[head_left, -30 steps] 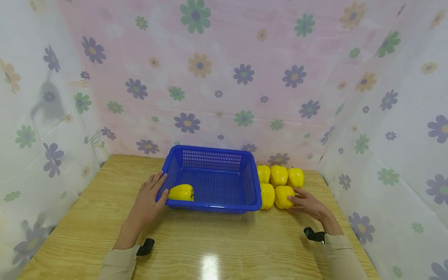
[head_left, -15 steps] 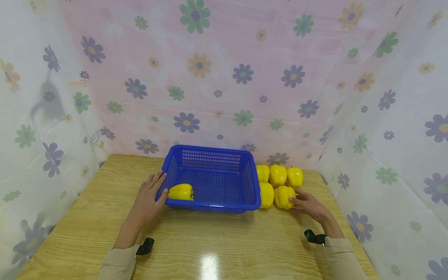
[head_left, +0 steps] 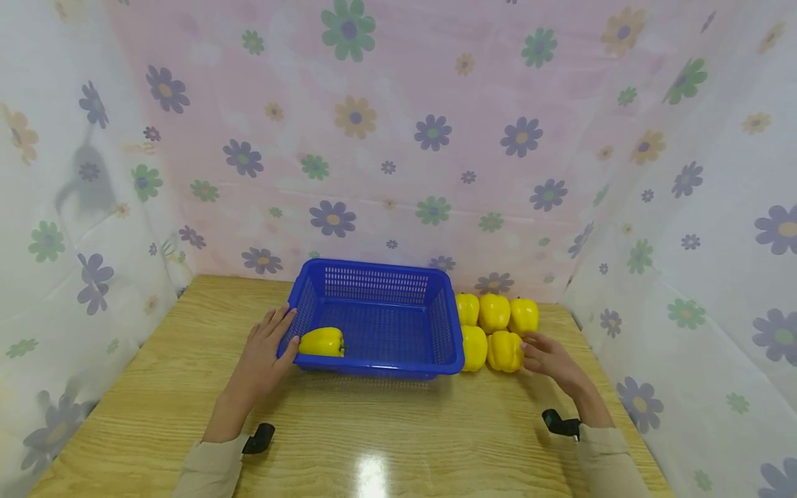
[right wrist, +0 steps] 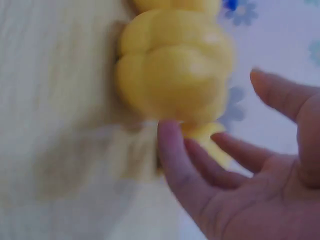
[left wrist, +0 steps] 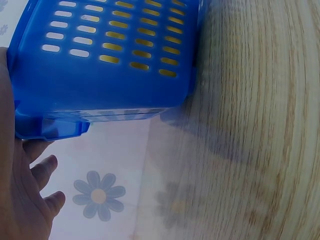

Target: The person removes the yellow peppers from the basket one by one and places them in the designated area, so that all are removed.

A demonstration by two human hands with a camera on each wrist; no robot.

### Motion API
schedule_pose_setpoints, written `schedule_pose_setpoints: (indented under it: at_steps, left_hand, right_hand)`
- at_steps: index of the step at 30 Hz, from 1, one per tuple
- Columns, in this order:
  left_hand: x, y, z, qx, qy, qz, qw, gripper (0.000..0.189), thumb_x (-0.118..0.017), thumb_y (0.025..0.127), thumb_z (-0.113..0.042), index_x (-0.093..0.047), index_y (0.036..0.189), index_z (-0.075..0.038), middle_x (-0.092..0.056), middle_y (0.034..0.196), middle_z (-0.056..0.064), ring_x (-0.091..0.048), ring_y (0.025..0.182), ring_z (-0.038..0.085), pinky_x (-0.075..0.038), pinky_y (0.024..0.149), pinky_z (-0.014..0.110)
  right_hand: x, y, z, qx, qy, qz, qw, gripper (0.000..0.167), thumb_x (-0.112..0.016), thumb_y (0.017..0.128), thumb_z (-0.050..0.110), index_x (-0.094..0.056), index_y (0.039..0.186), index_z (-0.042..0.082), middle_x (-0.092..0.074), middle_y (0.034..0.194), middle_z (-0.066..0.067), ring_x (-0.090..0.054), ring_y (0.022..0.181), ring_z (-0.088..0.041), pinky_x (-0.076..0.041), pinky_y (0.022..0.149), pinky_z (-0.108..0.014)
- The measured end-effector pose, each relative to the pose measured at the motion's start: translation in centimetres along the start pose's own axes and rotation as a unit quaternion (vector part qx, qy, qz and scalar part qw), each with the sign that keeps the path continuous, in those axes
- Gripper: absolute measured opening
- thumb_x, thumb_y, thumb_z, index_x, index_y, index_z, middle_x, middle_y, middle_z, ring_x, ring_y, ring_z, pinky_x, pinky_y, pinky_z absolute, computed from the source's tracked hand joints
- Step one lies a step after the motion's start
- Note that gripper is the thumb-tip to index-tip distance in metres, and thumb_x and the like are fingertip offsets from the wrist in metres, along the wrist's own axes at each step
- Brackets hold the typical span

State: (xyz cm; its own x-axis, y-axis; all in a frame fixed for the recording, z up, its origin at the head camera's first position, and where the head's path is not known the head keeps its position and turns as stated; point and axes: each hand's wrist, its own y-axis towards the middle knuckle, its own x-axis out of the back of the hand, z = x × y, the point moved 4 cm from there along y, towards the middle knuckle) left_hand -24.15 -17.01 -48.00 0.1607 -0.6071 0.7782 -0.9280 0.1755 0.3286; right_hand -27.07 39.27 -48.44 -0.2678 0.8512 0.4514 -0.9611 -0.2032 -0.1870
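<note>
My left hand (head_left: pixel 261 356) rests on the left rim of a blue plastic basket (head_left: pixel 380 367), its fingers lying loosely along it. In the left wrist view, the hand (left wrist: pixel 27 195) is at the rim and its spread fingers show below the basket's handle lip. One yellow bell pepper (head_left: pixel 321 342) lies on its side in the basket's near left corner. My right hand (head_left: pixel 553 361) is beside the nearest right-hand bell pepper (head_left: pixel 505 351), fingers extended and fingertips right at its side. The right wrist view shows this pepper (right wrist: pixel 175 70) blurred, the hand (right wrist: pixel 240 180) spread below it.
Several more yellow bell peppers (head_left: pixel 495 313) stand in two rows against the basket's right side. The wooden table (head_left: pixel 398 429) ends at a flowered cloth backdrop (head_left: pixel 386 138), with cloth walls at both sides.
My right hand's fingers and thumb have loosened from around the near right pepper and drawn back to its side. The pepper stays on the table. My left hand and the basket have not moved.
</note>
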Motion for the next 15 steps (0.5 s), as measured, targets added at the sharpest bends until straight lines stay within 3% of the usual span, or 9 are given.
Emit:
schedule_pose_setpoints:
  at_steps: [4, 9, 15]
  left_hand:
    - [0.1, 0.0, 0.0, 0.001, -0.003, 0.002, 1.0, 0.058, -0.049, 0.107, -0.03, -0.037, 0.157, -0.004, -0.03, 0.165, 0.019, -0.017, 0.154, 0.046, -0.014, 0.119, 0.072]
    - [0.0, 0.0, 0.0, 0.003, -0.002, 0.004, 1.0, 0.058, -0.048, 0.107, -0.032, -0.037, 0.157, -0.003, -0.029, 0.165, 0.019, -0.017, 0.154, 0.046, -0.013, 0.119, 0.071]
    - [0.1, 0.1, -0.1, 0.001, 0.006, 0.003, 1.0, 0.058, -0.048, 0.107, -0.03, -0.038, 0.157, -0.003, -0.031, 0.164, 0.019, -0.018, 0.153, 0.047, -0.014, 0.119, 0.072]
  right_hand:
    - [-0.4, -1.2, 3.0, 0.009, -0.047, -0.04, 0.998, 0.075, -0.047, 0.109, 0.037, -0.014, 0.159, -0.009, -0.022, 0.158, -0.039, -0.034, 0.141, -0.056, -0.046, 0.108, -0.058]
    - [-2.3, -3.2, 8.5, 0.058, -0.091, -0.072, 0.9916, 0.069, -0.051, 0.107, 0.036, -0.025, 0.159, -0.002, -0.032, 0.159, -0.03, -0.039, 0.14, -0.051, -0.042, 0.108, -0.066]
    - [-5.8, -4.2, 13.5, 0.143, -0.088, -0.047, 0.9847, 0.056, -0.054, 0.107, 0.027, -0.039, 0.155, 0.003, -0.045, 0.153, -0.022, -0.047, 0.136, -0.045, -0.043, 0.108, -0.063]
